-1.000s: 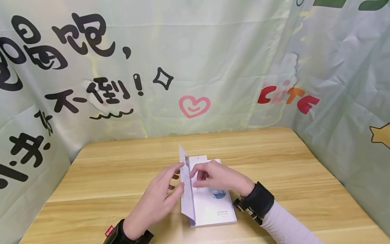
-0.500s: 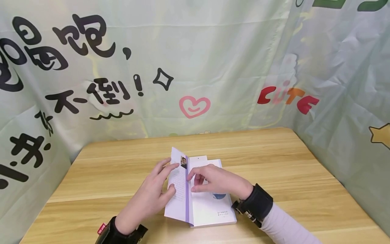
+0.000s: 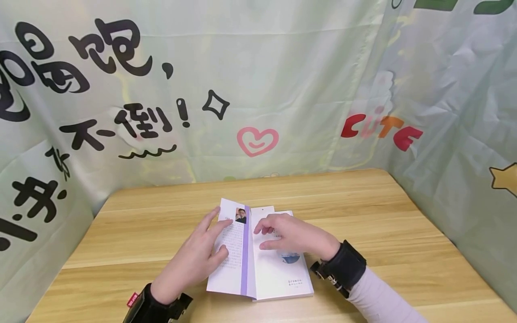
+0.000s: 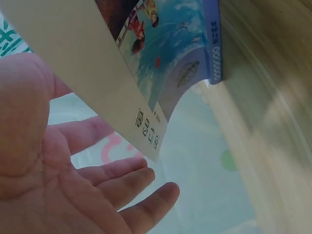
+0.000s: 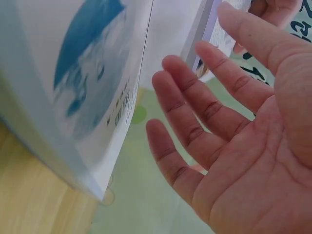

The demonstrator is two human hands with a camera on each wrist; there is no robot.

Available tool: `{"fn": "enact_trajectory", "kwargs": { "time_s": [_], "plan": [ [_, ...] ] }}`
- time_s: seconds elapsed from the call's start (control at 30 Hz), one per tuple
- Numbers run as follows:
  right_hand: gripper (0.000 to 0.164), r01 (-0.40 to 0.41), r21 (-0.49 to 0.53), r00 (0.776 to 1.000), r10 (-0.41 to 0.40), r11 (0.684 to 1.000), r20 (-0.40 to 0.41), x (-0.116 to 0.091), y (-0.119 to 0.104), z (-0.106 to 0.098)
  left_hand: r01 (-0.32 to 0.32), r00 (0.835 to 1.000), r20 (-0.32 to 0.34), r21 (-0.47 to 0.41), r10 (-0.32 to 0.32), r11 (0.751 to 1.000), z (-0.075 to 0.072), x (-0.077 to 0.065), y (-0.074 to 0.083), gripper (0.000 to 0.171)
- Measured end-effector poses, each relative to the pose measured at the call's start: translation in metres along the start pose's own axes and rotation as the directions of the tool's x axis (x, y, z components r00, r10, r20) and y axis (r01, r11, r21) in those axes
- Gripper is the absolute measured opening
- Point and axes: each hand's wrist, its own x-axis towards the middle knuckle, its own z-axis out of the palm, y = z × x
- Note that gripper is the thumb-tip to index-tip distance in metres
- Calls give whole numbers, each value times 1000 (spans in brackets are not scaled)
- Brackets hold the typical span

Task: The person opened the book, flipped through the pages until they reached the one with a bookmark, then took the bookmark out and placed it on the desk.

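A paperback book (image 3: 278, 276) lies on the table with its front cover lifted to the left. The cover's inner flap (image 3: 226, 276) shows a small portrait photo, lines of print and a purple strip. My left hand (image 3: 191, 262) rests its spread fingers on that flap. From below, the left wrist view shows the blue picture on the cover's outer side (image 4: 178, 48), with the fingers loosely extended by its edge. Over the white title page hovers my right hand (image 3: 295, 235), its fingers loosely bent and holding nothing. The right wrist view shows its palm (image 5: 248, 161) beside the page.
A white card-like strip (image 3: 262, 209) with a small hole sticks out past the book's top edge. The wooden table (image 3: 363, 211) carries the book near its front. A printed cloth backdrop (image 3: 299, 89) hangs behind the table and along both sides.
The cover flap has swung from nearly upright down to the left, the left hand moving along with it. The right hand has lifted slightly from the fold, its fingers loosening.
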Motion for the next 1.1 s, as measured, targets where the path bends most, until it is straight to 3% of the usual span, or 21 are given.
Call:
{"fn": "enact_trajectory", "kwargs": {
  "time_s": [0.23,0.6,0.83,1.1],
  "plan": [
    [38,-83,-122,996,79,989,-41,-4,10,-6,70,995,65,37,-72,997,3,-1,-3,55],
    [36,-146,-192,988,133,970,-82,-8,29,-14,25,997,77,38,-28,999,9,-2,-9,56],
    [36,-155,-190,986,140,969,-90,-11,34,-17,46,992,119,21,-48,999,16,-3,-12,56],
    [41,-241,-205,969,226,949,-96,-11,38,-16,43,986,162,18,-45,999,24,-2,-15,55]
  ]
}}
